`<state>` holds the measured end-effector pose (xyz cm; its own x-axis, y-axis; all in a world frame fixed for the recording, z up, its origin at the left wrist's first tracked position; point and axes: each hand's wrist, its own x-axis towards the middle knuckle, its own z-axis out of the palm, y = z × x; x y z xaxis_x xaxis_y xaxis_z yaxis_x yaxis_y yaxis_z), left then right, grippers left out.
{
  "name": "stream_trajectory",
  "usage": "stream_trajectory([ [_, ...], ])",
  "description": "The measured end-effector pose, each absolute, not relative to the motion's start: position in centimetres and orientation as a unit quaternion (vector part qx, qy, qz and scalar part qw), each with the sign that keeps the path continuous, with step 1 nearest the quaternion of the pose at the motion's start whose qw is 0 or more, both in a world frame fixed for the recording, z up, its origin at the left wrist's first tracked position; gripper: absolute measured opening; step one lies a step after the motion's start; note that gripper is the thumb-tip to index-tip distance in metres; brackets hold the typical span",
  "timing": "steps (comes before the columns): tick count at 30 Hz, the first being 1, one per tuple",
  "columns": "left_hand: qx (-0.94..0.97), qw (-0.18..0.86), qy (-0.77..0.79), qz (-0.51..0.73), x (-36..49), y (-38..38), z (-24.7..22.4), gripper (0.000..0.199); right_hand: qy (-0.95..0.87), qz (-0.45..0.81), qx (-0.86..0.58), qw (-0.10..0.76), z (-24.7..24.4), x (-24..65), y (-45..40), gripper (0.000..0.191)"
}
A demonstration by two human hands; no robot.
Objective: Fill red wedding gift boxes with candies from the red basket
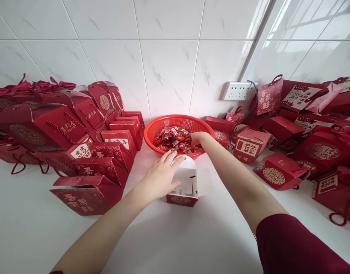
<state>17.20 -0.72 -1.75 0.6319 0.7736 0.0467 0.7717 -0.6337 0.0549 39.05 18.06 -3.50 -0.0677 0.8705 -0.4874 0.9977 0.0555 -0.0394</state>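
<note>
A small red box (pixel 182 200) stands on the white table with its top open and its white inside bare. My left hand (pixel 161 176) rests at the box's left and back edge, fingers spread, holding nothing. Behind the box is a red plastic basket (pixel 179 118) with many red-wrapped candies (pixel 175 140) in it. My right hand (pixel 198 139) reaches down into the basket's right side, among the candies. Its fingertips are hidden, so what they hold cannot be made out.
Several red gift boxes (pixel 89 196) stand in rows at the left, some with rope handles. More red boxes (pixel 274 171) are piled at the right. A white power strip (pixel 240 91) is on the tiled wall behind.
</note>
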Motion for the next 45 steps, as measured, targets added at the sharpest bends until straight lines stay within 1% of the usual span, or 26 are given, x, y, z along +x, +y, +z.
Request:
stream_trajectory([
  [3, 0.904, 0.011, 0.426, 0.032, 17.2, -0.7, -1.9, 0.079, 0.700, -0.181, 0.673, 0.153, -3.4, 39.0, 17.7, 0.034],
  [6, 0.902, 0.006, 0.430, 0.034, 17.3, -0.9, -2.0, 0.079, 0.705, -0.164, 0.684, 0.091, -2.7, 39.2, 16.8, 0.034],
  [10, 0.902, -0.001, 0.430, 0.041, 17.4, -1.0, -2.1, 0.077, 0.734, -0.144, 0.661, -0.065, -1.2, 40.1, 13.9, 0.033],
  [12, 0.902, -0.007, 0.429, 0.046, 17.4, -1.0, -2.1, 0.076, 0.754, -0.149, 0.622, -0.149, -0.4, 40.5, 11.5, 0.036],
  [14, 0.902, -0.011, 0.429, 0.048, 17.5, -1.0, -2.1, 0.076, 0.774, -0.166, 0.574, -0.209, 0.3, 40.7, 9.0, 0.039],
  [17, 0.898, -0.014, 0.437, 0.044, 17.8, -1.3, -2.0, 0.074, 0.798, -0.234, 0.483, -0.275, 1.3, 40.9, 5.6, 0.040],
  [21, 0.892, -0.022, 0.450, 0.036, 18.2, -1.6, -1.8, 0.073, 0.770, -0.423, 0.317, -0.358, 3.0, 41.2, 2.5, 0.046],
  [23, 0.892, -0.015, 0.450, 0.037, 18.1, -1.5, -1.5, 0.067, 0.750, -0.482, 0.269, -0.363, 3.7, 41.3, 1.4, 0.052],
  [25, 0.897, 0.000, 0.436, 0.065, 17.9, -1.2, -1.0, 0.054, 0.738, -0.523, 0.246, -0.349, 4.2, 41.3, 0.5, 0.055],
  [27, 0.898, 0.037, 0.421, 0.126, 17.7, -1.0, -0.1, 0.038, 0.730, -0.553, 0.243, -0.320, 4.5, 41.2, -0.3, 0.058],
  [29, 0.872, 0.103, 0.429, 0.211, 17.4, -1.1, 1.0, 0.028, 0.725, -0.569, 0.251, -0.294, 4.6, 41.0, -1.0, 0.061],
  [33, 0.791, 0.253, 0.421, 0.365, 17.0, -2.1, 2.8, 0.029, 0.725, -0.568, 0.264, -0.286, 4.5, 40.5, -1.8, 0.061],
  [35, 0.771, 0.318, 0.378, 0.401, 16.9, -2.5, 3.2, 0.033, 0.735, -0.551, 0.271, -0.286, 4.4, 40.2, -2.0, 0.061],
  [38, 0.744, 0.394, 0.348, 0.413, 16.8, -2.7, 3.2, 0.036, 0.748, -0.524, 0.285, -0.291, 4.3, 39.9, -2.2, 0.057],
  [40, 0.725, 0.406, 0.370, 0.414, 16.9, -2.6, 3.0, 0.034, 0.752, -0.513, 0.290, -0.295, 4.3, 39.7, -2.3, 0.051],
  [43, 0.711, 0.385, 0.403, 0.428, 17.1, -2.4, 2.8, 0.031, 0.753, -0.498, 0.301, -0.307, 4.4, 39.6, -2.4, 0.039],
  [45, 0.712, 0.370, 0.404, 0.440, 17.1, -2.3, 2.8, 0.031, 0.749, -0.494, 0.312, -0.313, 4.4, 39.6, -2.2, 0.038],
])
